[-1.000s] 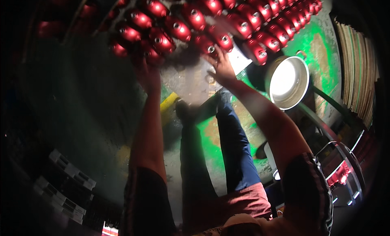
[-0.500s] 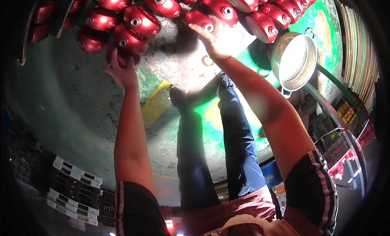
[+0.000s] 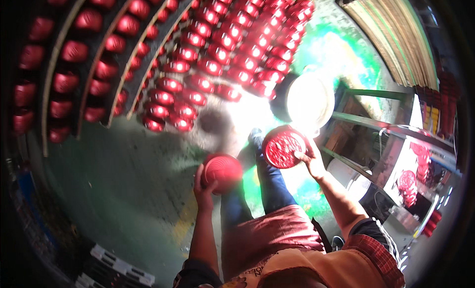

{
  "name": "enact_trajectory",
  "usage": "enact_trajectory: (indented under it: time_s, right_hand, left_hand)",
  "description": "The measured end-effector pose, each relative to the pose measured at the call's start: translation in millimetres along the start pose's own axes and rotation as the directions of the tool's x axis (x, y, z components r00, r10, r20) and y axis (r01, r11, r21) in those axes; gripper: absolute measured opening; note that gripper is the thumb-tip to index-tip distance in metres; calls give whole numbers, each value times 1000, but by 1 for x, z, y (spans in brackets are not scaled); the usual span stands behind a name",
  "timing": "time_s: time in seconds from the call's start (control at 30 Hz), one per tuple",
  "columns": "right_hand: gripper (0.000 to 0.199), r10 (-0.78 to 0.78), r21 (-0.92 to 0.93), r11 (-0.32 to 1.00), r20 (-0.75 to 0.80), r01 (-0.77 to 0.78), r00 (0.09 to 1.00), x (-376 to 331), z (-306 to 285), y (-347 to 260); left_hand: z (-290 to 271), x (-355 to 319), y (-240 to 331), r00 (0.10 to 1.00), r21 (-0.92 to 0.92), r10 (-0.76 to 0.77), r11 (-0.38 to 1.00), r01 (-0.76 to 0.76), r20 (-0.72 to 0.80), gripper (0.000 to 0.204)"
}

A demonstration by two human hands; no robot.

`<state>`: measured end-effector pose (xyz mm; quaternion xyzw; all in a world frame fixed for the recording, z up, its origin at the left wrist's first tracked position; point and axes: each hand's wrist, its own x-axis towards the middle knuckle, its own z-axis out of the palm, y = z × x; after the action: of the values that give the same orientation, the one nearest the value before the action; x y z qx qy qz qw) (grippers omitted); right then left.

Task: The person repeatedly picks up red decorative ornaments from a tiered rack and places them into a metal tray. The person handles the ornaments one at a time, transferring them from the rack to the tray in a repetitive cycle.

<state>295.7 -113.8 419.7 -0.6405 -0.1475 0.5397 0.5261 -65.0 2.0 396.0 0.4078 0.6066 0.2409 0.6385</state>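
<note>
In my left hand is a red round metal piece with curved ridges on its face, gripped by its left edge. My right hand holds a second red round piece by its right edge, the thumb on its embossed, shiny face. Both pieces are held up in front of my legs, apart from each other. Beyond them, rows of glossy red round pieces cover the floor. Bright glare washes out part of those rows.
Long board edges separate more red pieces at the left. A round metal basin stands just beyond my right hand. A stack of boards lies at the far right. A metal frame and further red pieces are at the right.
Both hands have drawn back from the rows toward my body, each lifting a red piece. The view has shifted, showing more of the rows and boards.
</note>
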Motion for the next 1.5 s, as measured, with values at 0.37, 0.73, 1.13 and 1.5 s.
enact_trajectory:
  time_s: [0.37, 0.73, 1.13, 1.5]
  right_hand:
    - [54, -82, 983, 167, -68, 81, 994, -111, -93, -110]
    - [58, -522, 867, -115, 363, -486, 772, -19, -202, -140]
    - [70, -651, 855, -126, 311, -503, 692, -23, -251, -133]
    - [54, -298, 754, 416, -416, 509, 859, -262, -291, -78]
  left_hand:
    - [210, -48, 126, 657, -34, 261, 941, -338, 707, 63]
    - [409, -34, 117, 266, -245, 167, -134, 960, 949, 68]
    - [467, -61, 125, 420, -427, 86, 83, 901, 903, 67]
    - [405, -57, 95, 177, -171, 17, 378, 910, 984, 71]
